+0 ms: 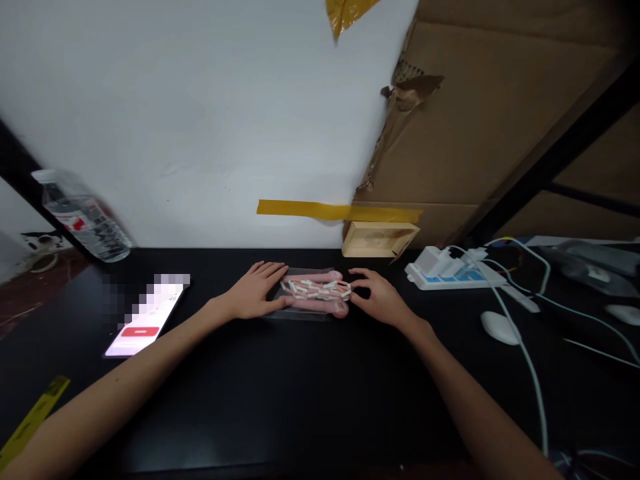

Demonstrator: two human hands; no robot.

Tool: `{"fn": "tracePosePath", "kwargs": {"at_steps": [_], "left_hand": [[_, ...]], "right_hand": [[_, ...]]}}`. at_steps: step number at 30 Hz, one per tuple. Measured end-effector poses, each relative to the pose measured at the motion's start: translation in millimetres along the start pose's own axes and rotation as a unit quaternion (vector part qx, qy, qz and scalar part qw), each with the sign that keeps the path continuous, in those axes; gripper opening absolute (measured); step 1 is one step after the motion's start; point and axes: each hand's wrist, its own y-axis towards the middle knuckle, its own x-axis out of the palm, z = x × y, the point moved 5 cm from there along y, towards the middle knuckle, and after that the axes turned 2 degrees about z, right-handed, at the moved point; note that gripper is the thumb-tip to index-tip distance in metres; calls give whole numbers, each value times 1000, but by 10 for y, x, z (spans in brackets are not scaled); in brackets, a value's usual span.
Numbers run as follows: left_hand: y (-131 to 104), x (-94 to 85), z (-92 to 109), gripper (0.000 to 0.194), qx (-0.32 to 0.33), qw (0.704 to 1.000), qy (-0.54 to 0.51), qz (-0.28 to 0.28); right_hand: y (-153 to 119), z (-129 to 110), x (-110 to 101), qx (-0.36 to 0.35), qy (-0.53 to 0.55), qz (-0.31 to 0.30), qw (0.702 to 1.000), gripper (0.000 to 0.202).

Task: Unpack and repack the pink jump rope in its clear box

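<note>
Far left, near corner: yellow tape strip (35,417), partly behind the left forearm. Behind it, water bottle (83,220) with white cap and red-and-white label, upright at the back of the black table (300,393). Next, phone (143,330) lying face up, screen lit, red button near its lower end, part of the screen pixelated; left forearm passes just beside it.

Left hand (257,290): flat and wide, palm down, fingers stretched away from the thumb, over the left end of a clear bag (310,316). Thumb reaches the nearer pink handle. Bag lies on the table, mid-view, between both hands. On or in it, can't tell which: jump rope (320,292), pink and white beads bunched between two pink handles, one along the far side, one along the near side.

Right hand (377,297): fingers curved, narrow gap to thumb, tips at the beads' right end; can't tell if it grips them. Behind it, shallow open box (380,239), pale yellow, leaning on the cardboard (500,107).

Further right: white power strip (445,279) with plugs in, white mouse (500,327) nearer, pale cable (527,363) crossing over the mouse's edge.
</note>
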Motion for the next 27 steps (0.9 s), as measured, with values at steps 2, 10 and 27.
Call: {"fn": "tracePosePath", "kwargs": {"at_steps": [2,10,27], "left_hand": [[-5,-8,-12,78,-6,1000,2,2],[-12,-16,0,77,-3,1000,-8,28],[-9,11,13,76,-4,1000,-2,29]], "right_hand": [[-5,46,-20,2,10,-8,1000,22],[-52,-130,41,-35,97,-117,988,71],[-48,-128,18,-34,59,-127,990,67]]}}
